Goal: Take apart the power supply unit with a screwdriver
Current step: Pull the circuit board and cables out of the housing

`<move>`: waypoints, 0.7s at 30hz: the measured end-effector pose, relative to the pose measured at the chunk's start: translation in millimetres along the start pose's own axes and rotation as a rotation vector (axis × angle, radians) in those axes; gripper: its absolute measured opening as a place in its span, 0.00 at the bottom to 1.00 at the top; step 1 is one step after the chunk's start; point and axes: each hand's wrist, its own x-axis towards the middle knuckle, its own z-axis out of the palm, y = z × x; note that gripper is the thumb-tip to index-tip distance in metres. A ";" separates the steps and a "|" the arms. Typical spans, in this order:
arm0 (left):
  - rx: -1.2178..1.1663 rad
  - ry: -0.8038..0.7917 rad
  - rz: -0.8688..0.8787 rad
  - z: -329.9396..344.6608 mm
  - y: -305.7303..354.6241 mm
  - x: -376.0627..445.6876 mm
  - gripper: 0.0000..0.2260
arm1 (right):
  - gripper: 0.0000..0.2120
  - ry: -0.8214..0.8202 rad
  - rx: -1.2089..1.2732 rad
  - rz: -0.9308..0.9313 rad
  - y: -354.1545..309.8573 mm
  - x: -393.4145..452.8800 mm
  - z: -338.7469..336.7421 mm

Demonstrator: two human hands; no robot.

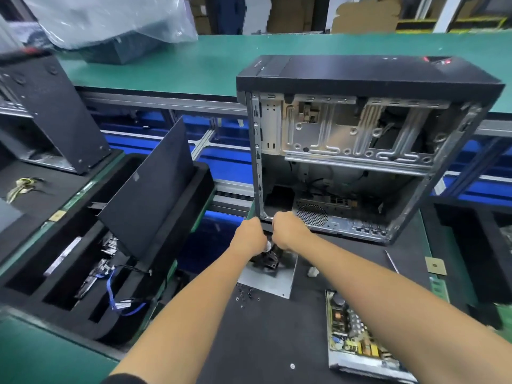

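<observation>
Several foam compartments [83, 275] are sitting at the left, holding cables and small parts, with a black panel [149, 189] leaning upright in them. Both hands are working close together at the middle of the bench, fingers curled into fists around a dark fan-like part [268, 259]; the left hand [250, 235] is gripping it from the left side and the right hand [288, 230] is gripping it from the right, though exactly what each finger is pinching cannot be told. That part is hovering just above a grey metal plate [270, 281] lying on the black mat [263, 342], with loose screws [246, 295] scattered beside the plate's near-left corner. Behind the hands an opened computer case [360, 151] is standing upright. Further right, the power supply's circuit board [352, 333] is lying in its tray near the right forearm, and a thin screwdriver [391, 261] is resting on the mat, untouched.
</observation>
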 end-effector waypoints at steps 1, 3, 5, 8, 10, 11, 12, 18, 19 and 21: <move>-0.002 -0.002 0.006 2.0 -1.8 0.5 0.07 | 0.05 0.000 -0.009 0.000 -1.1 1.5 1.7; 0.009 0.004 0.027 5.1 -6.1 2.1 0.07 | 0.08 -0.012 -0.017 -0.010 -2.9 4.3 5.8; 0.051 0.003 0.060 8.6 -10.1 3.9 0.09 | 0.03 -0.027 -0.018 -0.022 -4.2 7.1 10.1; 0.128 -0.027 0.099 12.6 -12.5 4.9 0.14 | 0.09 -0.052 -0.043 -0.034 -2.8 9.6 19.1; 0.191 -0.065 0.122 14.6 -14.4 5.1 0.13 | 0.10 -0.065 -0.080 -0.046 -2.0 9.4 23.2; 0.217 -0.077 0.126 15.4 -14.9 4.7 0.13 | 0.10 -0.066 -0.095 -0.048 -1.4 9.0 24.0; 0.234 -0.081 0.128 15.9 -15.5 4.3 0.14 | 0.10 -0.062 -0.105 -0.050 -1.0 8.8 24.0; 0.365 -0.092 0.176 20.1 -16.5 3.8 0.11 | 0.11 -0.047 -0.217 -0.060 -0.7 8.0 28.4; 0.400 -0.091 0.197 21.0 -16.9 4.0 0.11 | 0.11 -0.034 -0.250 -0.067 -0.7 8.2 30.1; 0.456 -0.081 0.235 21.5 -16.6 2.6 0.10 | 0.12 -0.010 -0.329 -0.097 0.3 8.8 34.1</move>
